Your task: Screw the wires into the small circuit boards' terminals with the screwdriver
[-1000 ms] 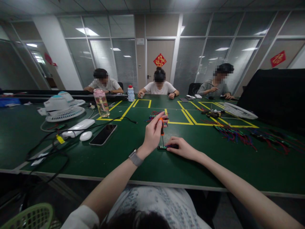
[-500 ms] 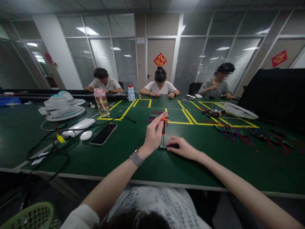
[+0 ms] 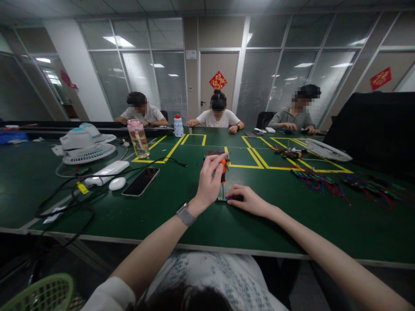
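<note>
My left hand (image 3: 210, 178) is closed around the orange and black handle of a screwdriver (image 3: 223, 178), which stands upright. Its thin shaft points down, with the tip at a small green circuit board (image 3: 221, 200) on the table. My right hand (image 3: 245, 200) lies low on the table, its fingers pinching the board's right end, where dark wires show beside the fingers. Behind my left hand, partly hidden, is a bundle of red and blue wired boards (image 3: 212, 154).
To the left are a phone (image 3: 141, 182), a white oval case (image 3: 117, 184), a white power strip (image 3: 107, 172), cables, fans (image 3: 88, 149) and a pink-lidded bottle (image 3: 138, 139). More wired boards (image 3: 320, 181) lie right, near a keyboard (image 3: 327, 150). Several people sit opposite.
The fingers of my left hand have shifted slightly on the screwdriver handle. My right hand and the board stay in place. Across the table, one person's hand has reached toward a small object.
</note>
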Available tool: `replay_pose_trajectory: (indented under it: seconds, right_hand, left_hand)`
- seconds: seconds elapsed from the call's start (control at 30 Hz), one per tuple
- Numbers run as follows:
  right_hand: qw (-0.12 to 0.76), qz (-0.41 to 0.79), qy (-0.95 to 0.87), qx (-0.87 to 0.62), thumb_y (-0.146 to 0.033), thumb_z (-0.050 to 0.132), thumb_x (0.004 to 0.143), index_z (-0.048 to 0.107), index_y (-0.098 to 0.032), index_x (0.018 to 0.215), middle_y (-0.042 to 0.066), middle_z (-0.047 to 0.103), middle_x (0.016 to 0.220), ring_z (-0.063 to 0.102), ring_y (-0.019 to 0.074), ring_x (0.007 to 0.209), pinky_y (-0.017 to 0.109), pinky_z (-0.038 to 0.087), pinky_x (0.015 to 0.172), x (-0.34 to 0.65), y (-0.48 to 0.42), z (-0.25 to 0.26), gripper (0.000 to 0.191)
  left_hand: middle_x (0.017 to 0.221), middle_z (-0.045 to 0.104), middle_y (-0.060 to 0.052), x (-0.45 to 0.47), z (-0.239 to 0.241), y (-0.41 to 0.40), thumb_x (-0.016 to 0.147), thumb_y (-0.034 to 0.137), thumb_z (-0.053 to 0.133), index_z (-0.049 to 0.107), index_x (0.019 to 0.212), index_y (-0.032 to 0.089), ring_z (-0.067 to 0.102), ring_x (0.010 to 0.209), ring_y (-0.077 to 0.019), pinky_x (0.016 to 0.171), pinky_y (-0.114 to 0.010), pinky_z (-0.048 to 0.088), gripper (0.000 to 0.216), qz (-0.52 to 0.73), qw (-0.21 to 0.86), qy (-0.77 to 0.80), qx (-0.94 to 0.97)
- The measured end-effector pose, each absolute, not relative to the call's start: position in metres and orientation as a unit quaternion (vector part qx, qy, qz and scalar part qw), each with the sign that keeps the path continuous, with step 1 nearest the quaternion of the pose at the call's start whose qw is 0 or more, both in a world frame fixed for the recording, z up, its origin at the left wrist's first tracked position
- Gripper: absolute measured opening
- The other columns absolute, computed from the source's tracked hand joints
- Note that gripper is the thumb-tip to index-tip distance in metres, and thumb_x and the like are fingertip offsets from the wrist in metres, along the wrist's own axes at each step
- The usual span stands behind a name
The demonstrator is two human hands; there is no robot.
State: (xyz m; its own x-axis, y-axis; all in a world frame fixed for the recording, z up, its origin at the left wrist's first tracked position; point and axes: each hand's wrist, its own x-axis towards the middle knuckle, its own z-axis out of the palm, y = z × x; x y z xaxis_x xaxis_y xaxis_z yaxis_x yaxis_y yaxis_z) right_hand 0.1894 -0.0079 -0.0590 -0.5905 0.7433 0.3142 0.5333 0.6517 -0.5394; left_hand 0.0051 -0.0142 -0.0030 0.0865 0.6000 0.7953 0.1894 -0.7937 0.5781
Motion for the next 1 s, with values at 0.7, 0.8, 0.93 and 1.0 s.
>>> replay_pose_trajectory:
  seconds: [0.7, 0.8, 0.93, 1.0]
  right_hand:
    - [0.263, 0.193, -0.871, -0.368, -0.028, 0.062, 0.086, 0.072, -0.018, 0.098, 0.006, 0.062, 0.087, 0.060, 0.0167, 0.077, 0.029, 0.048, 0.074, 0.1890, -0.0086, -0.0572, 0.019]
    - [0.262, 0.192, -0.870, -0.371, -0.028, 0.062, 0.085, 0.073, -0.018, 0.098, 0.006, 0.062, 0.087, 0.060, 0.0165, 0.077, 0.029, 0.048, 0.073, 0.1887, -0.0086, -0.0572, 0.019]
    - [0.261, 0.199, -0.869, -0.369, -0.030, 0.061, 0.086, 0.072, -0.018, 0.098, 0.006, 0.063, 0.088, 0.060, 0.0168, 0.078, 0.029, 0.048, 0.074, 0.1889, -0.0089, -0.0567, 0.020]
    - [0.261, 0.201, -0.869, -0.368, -0.030, 0.061, 0.086, 0.072, -0.018, 0.098, 0.006, 0.063, 0.089, 0.060, 0.0169, 0.079, 0.029, 0.048, 0.074, 0.1892, -0.0090, -0.0565, 0.020]
  left_hand:
    - [0.117, 0.062, -0.008, 0.0071, -0.0056, -0.0130, 0.097, 0.026, 0.038, 0.059, 0.122, 0.023, 0.061, 0.102, -0.0170, 0.085, -0.029, 0.052, 0.033, 0.620, 0.234, 0.238, 0.710]
    - [0.119, 0.063, -0.009, 0.0081, -0.0082, -0.0116, 0.097, 0.028, 0.039, 0.055, 0.128, 0.022, 0.065, 0.099, -0.0175, 0.082, -0.029, 0.054, 0.036, 0.618, 0.275, 0.230, 0.700]
    - [0.112, 0.065, -0.009, 0.0080, -0.0076, -0.0118, 0.095, 0.028, 0.044, 0.057, 0.125, 0.021, 0.066, 0.091, -0.0159, 0.077, -0.026, 0.055, 0.033, 0.617, 0.263, 0.236, 0.703]
    - [0.109, 0.065, -0.008, 0.0077, -0.0056, -0.0131, 0.094, 0.027, 0.046, 0.059, 0.122, 0.021, 0.065, 0.089, -0.0149, 0.075, -0.025, 0.055, 0.031, 0.614, 0.242, 0.243, 0.711]
